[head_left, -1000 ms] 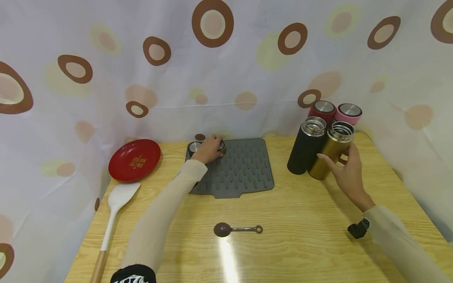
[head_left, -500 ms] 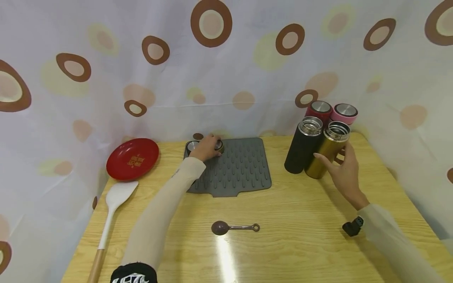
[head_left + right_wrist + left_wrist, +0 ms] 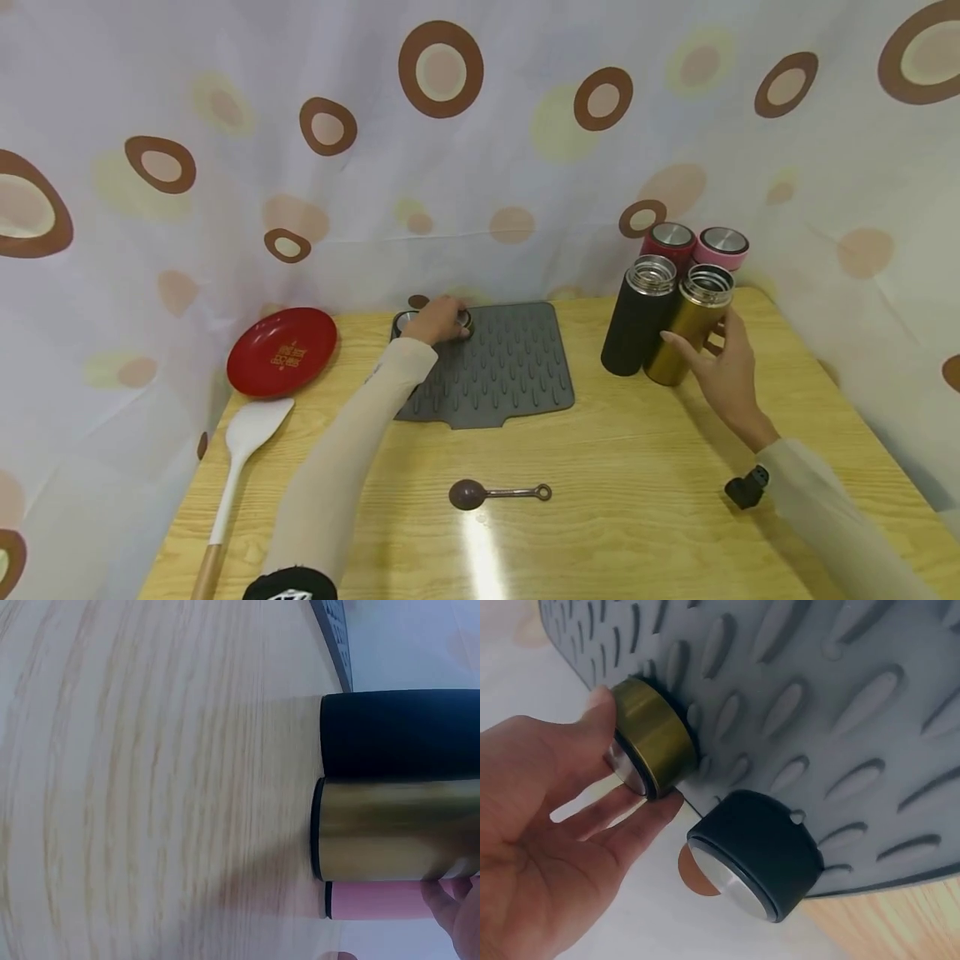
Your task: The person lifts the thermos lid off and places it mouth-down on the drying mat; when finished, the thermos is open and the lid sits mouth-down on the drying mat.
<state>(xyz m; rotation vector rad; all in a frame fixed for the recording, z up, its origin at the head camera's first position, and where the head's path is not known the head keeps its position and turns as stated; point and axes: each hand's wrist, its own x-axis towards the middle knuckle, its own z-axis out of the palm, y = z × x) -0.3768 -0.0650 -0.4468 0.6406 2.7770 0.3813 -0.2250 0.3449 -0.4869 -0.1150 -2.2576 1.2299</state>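
Note:
At the far left corner of the grey ridged mat (image 3: pixel 502 358), my left hand (image 3: pixel 435 321) grips a gold bottle lid (image 3: pixel 654 735) between thumb and fingers. The lid sits on the mat with its steel top facing up. Beside it stands a black lid (image 3: pixel 754 847), partly behind the hand in the head view. My right hand (image 3: pixel 723 375) holds the body of a gold thermos flask (image 3: pixel 682 333) from the right side. That flask stands upright, lidless, its threaded steel neck showing. Directly to its left is a lidless black flask (image 3: pixel 637 329).
Behind those two stand a red flask (image 3: pixel 670 242) and a pink flask (image 3: pixel 722 246), both with lids on. A red plate (image 3: pixel 281 354) and a white spatula (image 3: pixel 243 433) with a wooden handle lie at the left. A brown spoon (image 3: pixel 468 495) lies in front of the mat.
The head view has shifted slightly. My left hand stays on the gold lid and my right hand stays on the gold flask.

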